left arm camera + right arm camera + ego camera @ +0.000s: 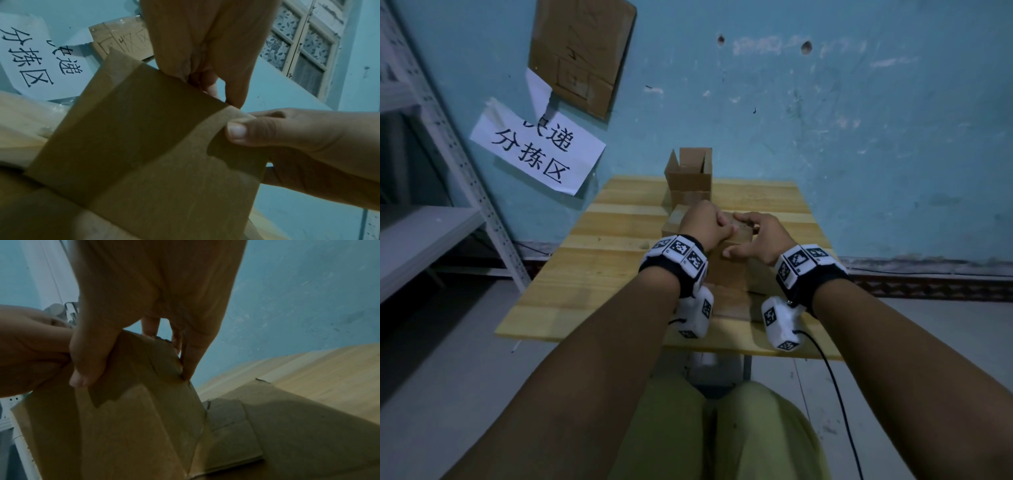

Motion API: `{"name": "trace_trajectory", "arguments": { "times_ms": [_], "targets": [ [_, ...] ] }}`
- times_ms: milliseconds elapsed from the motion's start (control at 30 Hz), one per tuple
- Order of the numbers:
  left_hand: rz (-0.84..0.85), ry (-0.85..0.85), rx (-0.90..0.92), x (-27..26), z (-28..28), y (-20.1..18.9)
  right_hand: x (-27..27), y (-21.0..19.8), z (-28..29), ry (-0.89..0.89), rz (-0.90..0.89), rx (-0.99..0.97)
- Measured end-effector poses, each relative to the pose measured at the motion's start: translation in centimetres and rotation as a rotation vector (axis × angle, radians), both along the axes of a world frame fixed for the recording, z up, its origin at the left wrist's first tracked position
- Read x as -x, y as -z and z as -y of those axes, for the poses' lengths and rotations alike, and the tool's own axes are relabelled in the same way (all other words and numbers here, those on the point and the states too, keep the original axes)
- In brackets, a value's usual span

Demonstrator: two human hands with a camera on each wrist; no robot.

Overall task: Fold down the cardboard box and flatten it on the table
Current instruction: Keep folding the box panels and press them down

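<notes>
A: Take the table (pixel 619 219) as the landmark and go left to right. What's there?

B: Off its left edge, a grey shelf (pixel 431 240). On the wall above its far left corner, a paper sign (pixel 537 150) and a cardboard sheet (pixel 582 51). At its far edge, in the middle, a second box (pixel 690 174) stands open and untouched. The box (pixel 726 270) being worked stands at the middle of the table, nearer the person.

A: And the hands?

B: The left hand (pixel 703 226) is curled over the box's top edge; the left wrist view shows its fingers (pixel 207 84) tucked behind the panel, so it grips cardboard. The right hand (pixel 756 236) is just beside it, touching it. Its thumb (pixel 86 360) lies on the near face and its fingers (pixel 191 360) hook over the edge, pinching the same panel.

A: How far along?

B: Early, I'd judge. A flap (pixel 308 426) already lies out on the table to the right of the box, but the body is upright.

A: How to do this step well?

B: Keep both grips at the top edge, push opposite corners towards each other so the walls shear along the existing creases, then lay it down and press with flat palms. Forcing it straight down would likely buckle a panel. Keep it well away from the second box.
</notes>
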State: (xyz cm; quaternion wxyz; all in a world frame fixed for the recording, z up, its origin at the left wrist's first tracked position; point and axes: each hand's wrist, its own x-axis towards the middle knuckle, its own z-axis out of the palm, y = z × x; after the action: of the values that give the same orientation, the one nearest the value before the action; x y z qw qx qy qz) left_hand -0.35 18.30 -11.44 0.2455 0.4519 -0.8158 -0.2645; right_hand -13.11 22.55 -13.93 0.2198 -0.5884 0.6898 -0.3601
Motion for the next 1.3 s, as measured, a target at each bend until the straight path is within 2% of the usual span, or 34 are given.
{"name": "trace_trajectory", "arguments": {
  "times_ms": [200,333,633,767,900,1033,1300],
  "targets": [
    [0.089,0.000,-0.057,0.3,-0.1,-0.7,-0.1,-0.6,-0.3,0.002,0.010,-0.031],
    [0.088,-0.037,-0.016,0.0,-0.2,-1.0,-0.3,-0.7,-0.4,0.001,0.021,-0.026],
    [-0.131,-0.203,-0.040,0.2,-0.8,-1.2,-0.3,-0.7,-0.5,-0.008,0.027,-0.004],
    [-0.174,-0.266,-0.050,0.3,-0.8,-1.0,-0.3,-0.8,-0.7,-0.012,0.033,-0.010],
    [-0.143,-0.176,-0.087,-0.1,-0.5,-1.0,-0.5,-0.9,-0.8,-0.012,0.033,-0.010],
    [-0.046,-0.057,0.021,-0.6,-0.9,-0.6,-0.6,-1.0,-0.7,-0.008,0.056,-0.017],
    [-0.029,-0.040,-0.029,-0.8,-0.3,-1.1,-0.7,-0.9,-0.8,0.008,0.090,-0.015]
  ]
}}
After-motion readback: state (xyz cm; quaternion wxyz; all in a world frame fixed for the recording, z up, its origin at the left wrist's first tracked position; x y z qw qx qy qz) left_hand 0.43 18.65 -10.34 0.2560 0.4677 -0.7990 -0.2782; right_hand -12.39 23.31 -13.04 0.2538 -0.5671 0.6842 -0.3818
